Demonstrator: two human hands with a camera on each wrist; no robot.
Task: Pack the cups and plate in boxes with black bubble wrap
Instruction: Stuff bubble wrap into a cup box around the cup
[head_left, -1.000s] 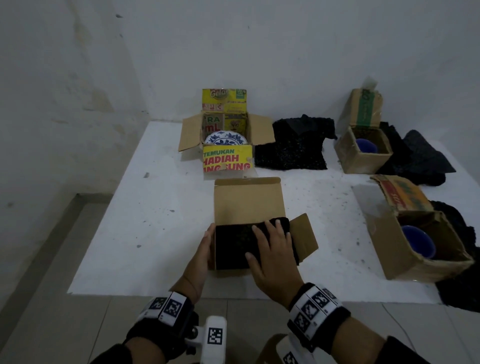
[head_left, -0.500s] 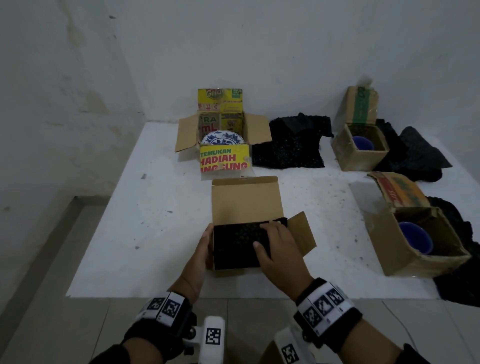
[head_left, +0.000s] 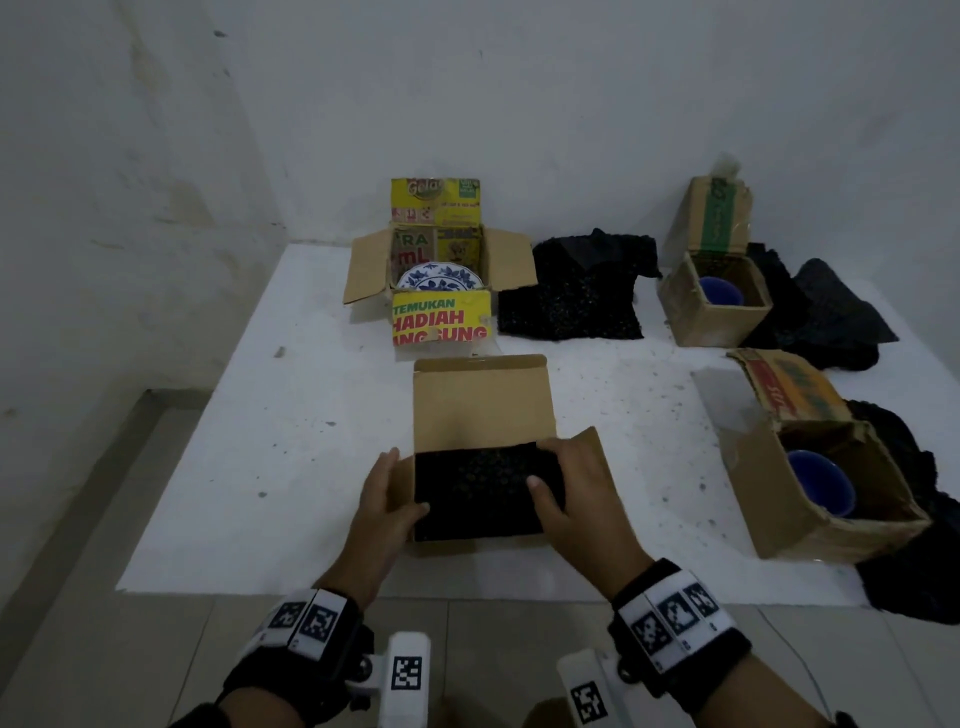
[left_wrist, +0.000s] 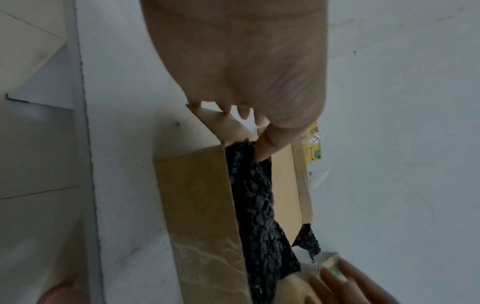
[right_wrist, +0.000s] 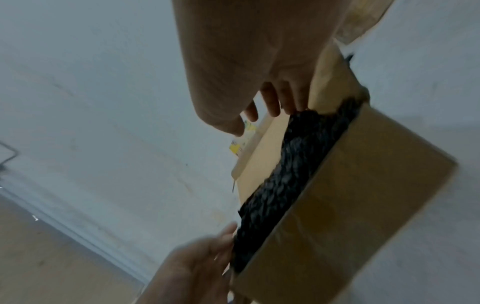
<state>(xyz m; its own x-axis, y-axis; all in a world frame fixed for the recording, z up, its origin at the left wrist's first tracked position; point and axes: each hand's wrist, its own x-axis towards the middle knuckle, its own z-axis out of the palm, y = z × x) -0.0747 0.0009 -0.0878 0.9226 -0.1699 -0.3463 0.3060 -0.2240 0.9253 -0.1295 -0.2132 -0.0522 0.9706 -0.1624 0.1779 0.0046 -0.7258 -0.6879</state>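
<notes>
Two hands work the near box (head_left: 480, 400) at the counter's (head_left: 311, 441) near edge, your left hand (head_left: 387, 499) gripping its left wall, your right hand (head_left: 576, 499) pinching the wrap (head_left: 478, 488) that fills it: tucking looks nearly done, so next press it flat and close the flaps (head_left: 597, 444).

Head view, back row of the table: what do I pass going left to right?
yellow box with the plate in it → loose black wrap → brown box with a blue cup inside → second wrap pile
</notes>
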